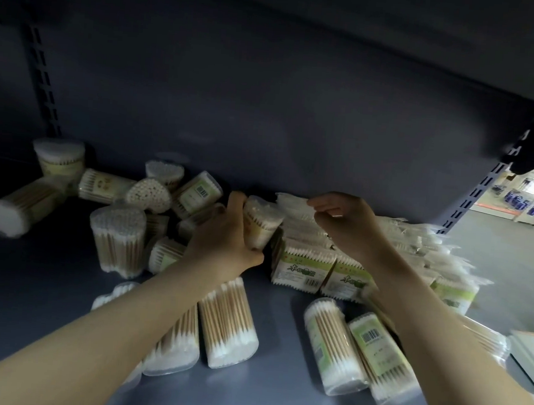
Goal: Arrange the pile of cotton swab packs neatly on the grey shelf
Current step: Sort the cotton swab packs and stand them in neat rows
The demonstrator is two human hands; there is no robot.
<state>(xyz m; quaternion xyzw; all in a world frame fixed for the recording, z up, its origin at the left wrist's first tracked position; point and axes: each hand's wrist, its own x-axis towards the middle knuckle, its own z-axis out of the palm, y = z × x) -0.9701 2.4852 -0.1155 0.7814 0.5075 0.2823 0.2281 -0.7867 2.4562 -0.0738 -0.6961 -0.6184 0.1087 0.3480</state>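
Both hands reach deep over the grey metal shelf (260,390), toward its back wall. Going from the left: the left hand (224,240) has its thumb and fingers wrapped round a clear plastic tub of wooden-stick cotton swabs (261,222), gripping it by the side. That tub stands nearly upright, tilted a little to the right, its white cotton tips facing up, and it sits at the seam between the loose heap on the left and the tidy stock on the right.

The right hand (348,223) hovers just right of the tub, above the stacked flat cellophane packs of swabs (393,241) that line the back right. Its fingers are curled inward as if pinching something thin; motion blur makes it hard to tell whether it has a pack edge or nothing at all.

The move to come turns on this: the held tub lies directly between the two hands, long axis near vertical, and the left hand alone has it. The neat row of green-labelled box-shaped swab packs (302,269) stands just right and in front of it, so setting it straight likely means a short shift rightward.

Left of the hands, the jumbled pile of clear swab tubs (151,193) lies mostly on its side, axes pointing every way, with one tall upright tub (117,238) near the left forearm. Along the shelf's front, more tubs lie flat (227,324), (334,345), long axes running front to back.
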